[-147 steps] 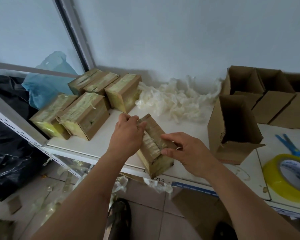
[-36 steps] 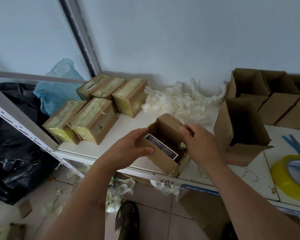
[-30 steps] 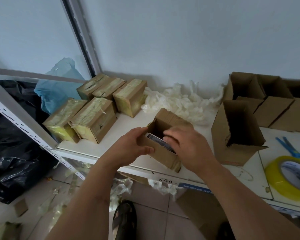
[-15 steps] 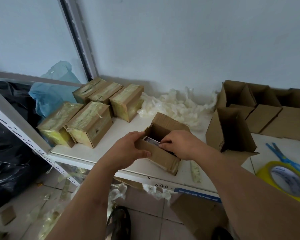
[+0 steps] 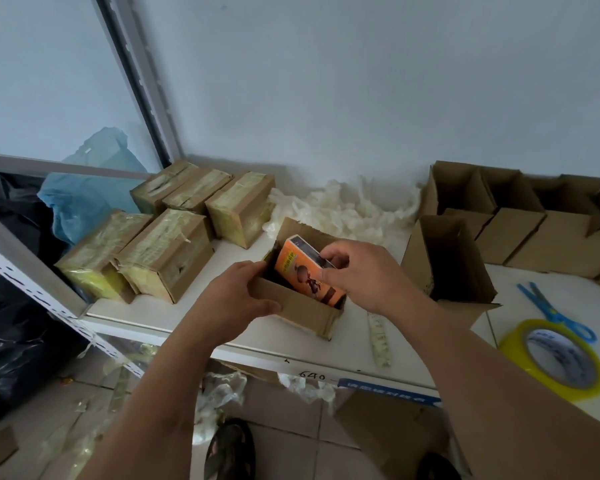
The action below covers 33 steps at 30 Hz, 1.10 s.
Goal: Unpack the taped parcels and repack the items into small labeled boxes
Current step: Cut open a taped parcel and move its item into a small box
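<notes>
1. The left hand holds the near wall of an opened cardboard parcel, with its fingers curled over the top edge and its thumb on the outside.
2. The right hand pinches an orange item box with a cartoon figure on it (the print is too blurred to read). The thumb is on the orange front and the fingers are over the dark top edge.
3. The orange item box stands tilted, with its bottom part inside the opened cardboard parcel and its top part sticking out.
4. The opened cardboard parcel sits near the front edge of the white table.
5. Five taped parcels lie close together on the left part of the table, all wrapped in yellowish tape.
6. A pile of white crumpled wrap lies by the wall, behind the opened cardboard parcel.
7. A small empty cardboard box stands open just to the right of the right hand. More open cardboard boxes stand in a row behind it.
8. A strip of peeled tape lies flat on the table near the right wrist.
9. Blue scissors and a yellow tape roll lie at the far right, touching or nearly touching.
10. A blue plastic bag and a black bag are on the left, off the table.
</notes>
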Tool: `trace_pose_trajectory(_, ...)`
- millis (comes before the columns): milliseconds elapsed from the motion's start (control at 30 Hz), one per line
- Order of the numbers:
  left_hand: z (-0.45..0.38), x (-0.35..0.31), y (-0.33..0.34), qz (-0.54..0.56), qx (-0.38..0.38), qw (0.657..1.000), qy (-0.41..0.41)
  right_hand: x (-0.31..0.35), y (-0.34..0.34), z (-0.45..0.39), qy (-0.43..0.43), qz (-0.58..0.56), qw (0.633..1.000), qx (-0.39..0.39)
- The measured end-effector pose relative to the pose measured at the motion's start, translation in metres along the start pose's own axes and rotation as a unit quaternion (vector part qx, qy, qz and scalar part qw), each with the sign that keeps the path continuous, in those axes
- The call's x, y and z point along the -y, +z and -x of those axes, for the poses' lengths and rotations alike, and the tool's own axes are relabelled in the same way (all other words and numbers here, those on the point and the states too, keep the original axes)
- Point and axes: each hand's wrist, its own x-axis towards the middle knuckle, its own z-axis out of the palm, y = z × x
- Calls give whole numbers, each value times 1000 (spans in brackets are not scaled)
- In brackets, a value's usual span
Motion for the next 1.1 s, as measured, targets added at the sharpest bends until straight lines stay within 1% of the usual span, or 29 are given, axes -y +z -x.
trace_pose_trajectory(100, 4, 1, -1, -19, -18, 1000, -15, 4, -2, 8, 8, -51, 997, -55)
trace_pose_trajectory(300, 18, 3, -1, -64, -53, 994, -66, 10, 0, 17, 28, -89, 989, -117)
trace_pose_trajectory(400, 26, 2, 0, -87, -86, 989, -84, 12, 2, 23, 44, -126, 982, -136)
trace_pose_trajectory(500, 30, 2, 1, -104, -103, 982, -119, 10, 3, 32, 55, -163, 973, -155)
trace_pose_trajectory(600, 35, 3, 4, -123, -114, 974, -150, 6, 0, 43, 79, -150, 973, -156)
trace_pose_trajectory(667, 39, -2, 8, -200, -121, 961, -149, 5, -4, 51, 88, -130, 975, -154)
trace_pose_trajectory(700, 41, -8, 11, -235, -141, 953, -131, 5, -7, 55, 92, -119, 977, -154)
trace_pose_trajectory(733, 42, -16, 14, -247, -169, 948, -104, 4, -10, 59, 97, -109, 977, -153)
trace_pose_trajectory(800, 41, -39, 22, -212, -214, 953, -41, 2, -18, 67, 104, -97, 977, -158)
trace_pose_trajectory(833, 39, -53, 27, -182, -218, 959, -15, 0, -23, 71, 106, -94, 976, -165)
trace_pose_trajectory(933, 27, -91, 50, -71, -196, 977, 32, -7, -42, 81, 114, -76, 971, -198)
trace_pose_trajectory(1000, 19, -113, 64, 15, -179, 983, 38, -14, -57, 86, 121, -51, 967, -217)
trace_pose_trajectory(1100, 8, -137, 83, 129, -154, 980, 7, -26, -81, 90, 130, -43, 959, -249)
